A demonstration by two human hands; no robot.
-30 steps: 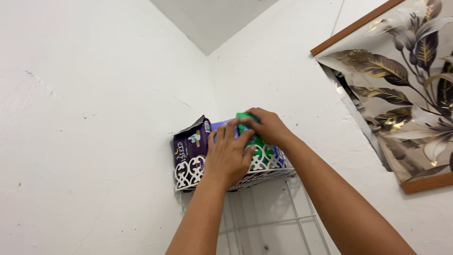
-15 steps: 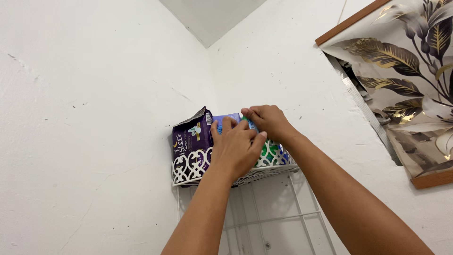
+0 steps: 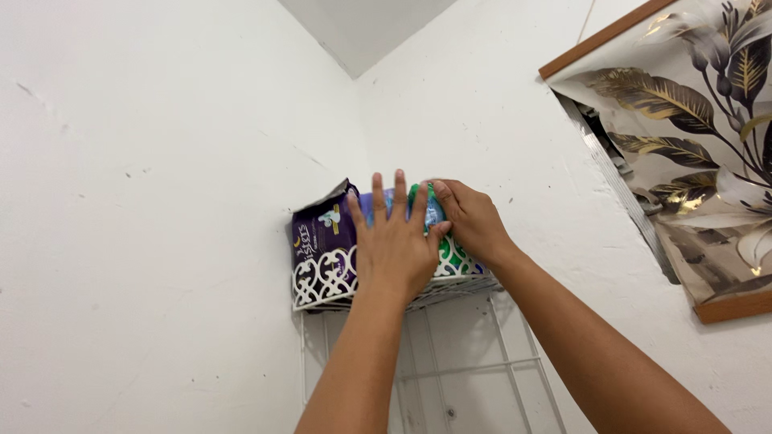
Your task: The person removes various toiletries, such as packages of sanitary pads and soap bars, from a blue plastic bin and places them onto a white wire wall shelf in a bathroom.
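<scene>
Left hand [image 3: 394, 245]: now flat and spread, fingers straight and pointing up, palm pressed against the front of the packets in the basket; half a second ago its fingers were curled over the packet tops. Right hand [image 3: 470, 219]: fingers together and bent, wrapped round the right side of the green packet [image 3: 436, 210], thumb meeting the left hand's little finger; it sits slightly lower than before, with the green packet pushed further down into the basket. Green packet: upright, between the two hands, only its top edge and a strip near the right thumb showing. Blue packet [image 3: 366, 205]: just behind the left hand's fingers, touching the green packet on one side and the purple packet [image 3: 322, 233] on the other. Purple packet: upright at the left end of the basket, torn top flap standing open, unchanged in place. White metal basket [image 3: 322, 285]: scroll-pattern front, fixed in the corner of two white walls [image 3: 145, 201], all three packets standing inside it. White wire rack [image 3: 466, 370]: below the basket, against the wall. Leaf-print hanging [image 3: 700, 145] with wooden battens: on the right wall, well apart from the hands.
</scene>
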